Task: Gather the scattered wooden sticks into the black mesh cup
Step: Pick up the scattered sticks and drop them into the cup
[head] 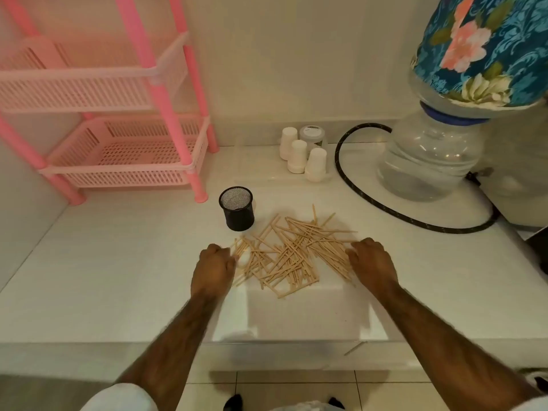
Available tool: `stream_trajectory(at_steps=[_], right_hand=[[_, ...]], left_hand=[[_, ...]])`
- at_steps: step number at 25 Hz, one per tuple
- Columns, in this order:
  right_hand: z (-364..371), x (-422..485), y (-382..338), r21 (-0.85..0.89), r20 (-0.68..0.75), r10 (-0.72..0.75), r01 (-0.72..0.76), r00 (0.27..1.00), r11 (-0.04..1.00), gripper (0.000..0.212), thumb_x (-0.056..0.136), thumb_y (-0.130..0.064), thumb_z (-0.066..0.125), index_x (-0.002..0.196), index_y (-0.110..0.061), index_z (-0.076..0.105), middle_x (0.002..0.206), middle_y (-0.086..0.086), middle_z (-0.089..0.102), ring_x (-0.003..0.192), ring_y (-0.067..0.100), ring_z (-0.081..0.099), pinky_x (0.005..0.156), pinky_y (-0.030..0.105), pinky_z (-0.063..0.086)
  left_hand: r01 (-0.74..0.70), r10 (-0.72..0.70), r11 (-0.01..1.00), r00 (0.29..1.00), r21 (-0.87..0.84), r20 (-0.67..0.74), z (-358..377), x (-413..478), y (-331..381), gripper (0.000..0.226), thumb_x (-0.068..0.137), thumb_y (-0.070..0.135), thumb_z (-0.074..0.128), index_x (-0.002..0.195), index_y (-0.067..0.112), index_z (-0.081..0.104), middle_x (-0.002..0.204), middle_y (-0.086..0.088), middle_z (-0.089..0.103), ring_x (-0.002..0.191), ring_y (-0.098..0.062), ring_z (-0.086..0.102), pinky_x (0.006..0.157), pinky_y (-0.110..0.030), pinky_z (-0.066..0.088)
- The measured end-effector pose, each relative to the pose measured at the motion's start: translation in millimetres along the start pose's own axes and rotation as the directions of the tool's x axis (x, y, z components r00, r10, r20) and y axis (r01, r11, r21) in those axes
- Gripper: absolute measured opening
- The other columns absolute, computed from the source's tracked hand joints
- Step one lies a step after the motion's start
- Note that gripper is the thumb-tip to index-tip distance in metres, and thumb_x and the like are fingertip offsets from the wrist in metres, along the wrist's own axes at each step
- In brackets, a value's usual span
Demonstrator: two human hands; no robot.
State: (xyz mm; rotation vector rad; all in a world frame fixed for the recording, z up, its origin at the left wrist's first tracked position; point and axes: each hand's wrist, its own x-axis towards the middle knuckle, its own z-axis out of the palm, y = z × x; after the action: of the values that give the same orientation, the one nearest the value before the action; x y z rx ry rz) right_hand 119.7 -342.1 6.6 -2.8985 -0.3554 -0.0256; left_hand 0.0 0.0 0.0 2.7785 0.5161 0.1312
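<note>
A loose pile of several thin wooden sticks (292, 256) lies on the white counter (118, 262). The black mesh cup (237, 208) stands upright just behind the pile's left end and looks empty. My left hand (214, 269) rests at the pile's left edge with its fingers curled against the sticks. At the pile's right edge sits my right hand (372, 262), fingers bent down onto the sticks. Both hands flank the pile; whether either one grips sticks is hidden by the knuckles.
A pink plastic rack (124, 149) stands at the back left. White paper cups (305, 158) cluster at the back, beside a black hose (385, 207) and a large water bottle (430, 161) on the right. The counter's front edge runs just below my forearms.
</note>
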Motion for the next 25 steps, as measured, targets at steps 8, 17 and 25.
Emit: stream_trajectory(at_steps=[8, 17, 25], right_hand=[[3.9, 6.8, -32.8, -0.156, 0.126, -0.105, 0.124, 0.986, 0.98, 0.039, 0.09, -0.054, 0.052, 0.101, -0.022, 0.069, 0.101, 0.001, 0.062, 0.092, 0.02, 0.059, 0.077, 0.034, 0.049], [5.6, 14.1, -53.9, -0.179, 0.176, -0.106, 0.138, 0.979, 0.974, 0.035, 0.091, -0.043, 0.06, 0.108, -0.014, 0.066, 0.112, 0.006, 0.06, 0.103, 0.022, 0.057, 0.077, 0.033, 0.052], [6.4, 17.1, -59.2, -0.163, 0.18, -0.087, 0.117, 0.98, 0.98, 0.031, 0.093, -0.038, 0.06, 0.111, -0.013, 0.063, 0.113, 0.009, 0.059, 0.099, 0.023, 0.063, 0.078, 0.031, 0.053]], left_hand=[[0.166, -0.164, 0.986, 0.984, -0.034, 0.066, 2.8, 11.6, 20.8, 0.044, 0.093, 0.054, 0.056, 0.09, 0.011, 0.065, 0.096, -0.006, 0.059, 0.088, -0.024, 0.057, 0.074, -0.038, 0.053], [0.264, -0.265, 0.964, 0.962, 0.024, 0.069, 6.8, 23.0, 32.4, 0.035, 0.093, 0.042, 0.062, 0.105, 0.01, 0.067, 0.106, -0.008, 0.062, 0.099, -0.025, 0.059, 0.078, -0.038, 0.051], [0.26, -0.262, 0.964, 0.964, 0.048, 0.048, 13.4, 27.2, 34.8, 0.028, 0.097, 0.03, 0.058, 0.114, 0.009, 0.064, 0.115, -0.01, 0.063, 0.104, -0.027, 0.06, 0.081, -0.037, 0.05]])
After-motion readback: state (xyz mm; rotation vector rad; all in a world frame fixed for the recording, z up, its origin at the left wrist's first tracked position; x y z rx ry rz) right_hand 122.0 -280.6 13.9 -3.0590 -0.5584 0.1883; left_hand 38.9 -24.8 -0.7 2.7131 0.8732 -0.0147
